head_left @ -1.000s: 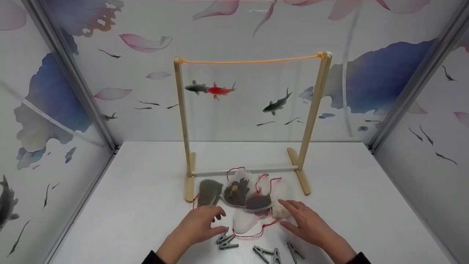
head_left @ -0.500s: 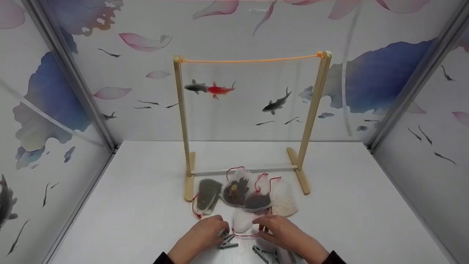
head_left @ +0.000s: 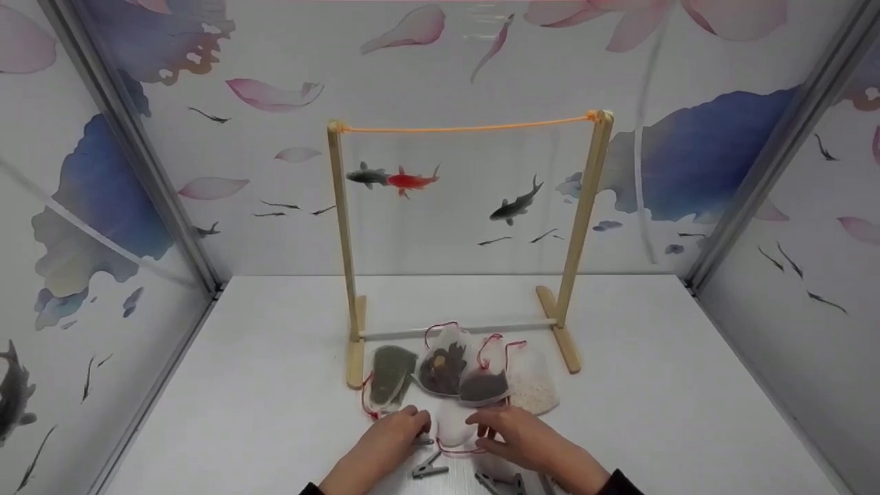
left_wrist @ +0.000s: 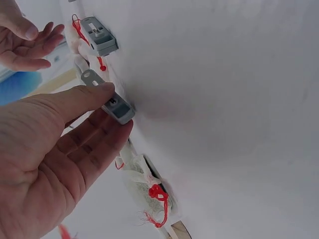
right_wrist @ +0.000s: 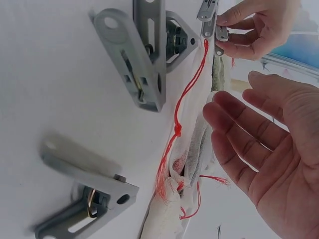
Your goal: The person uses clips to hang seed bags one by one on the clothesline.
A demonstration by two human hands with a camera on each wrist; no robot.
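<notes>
My left hand (head_left: 385, 443) pinches a grey clothespin (left_wrist: 118, 108) between thumb and fingertips, slightly above the table, as the left wrist view shows. Another grey clothespin (head_left: 431, 470) lies close by. My right hand (head_left: 529, 443) is beside a white drawstring pouch (head_left: 454, 425); its fingers are relaxed, with nothing between them in the right wrist view. Whether it touches the pouch I cannot tell. Several more clothespins (right_wrist: 132, 62) lie on the table below the right hand. Behind are mesh pouches with red cords: green (head_left: 393, 375), dark leafy (head_left: 442, 369), dark-filled (head_left: 483, 387) and pale grainy (head_left: 535, 392).
A wooden stand (head_left: 583, 220) with two posts rises behind the pouches. An orange cord (head_left: 467, 129) is tied between the post tops, and a pale rod (head_left: 457, 328) joins them low down. Printed panels surround the white table (head_left: 254, 385) at the back and sides.
Both hands have moved inward and toward the front pouch and clothespins. The left fingers now pinch a clothespin lifted from the pile. The head view has tilted slightly upward.
</notes>
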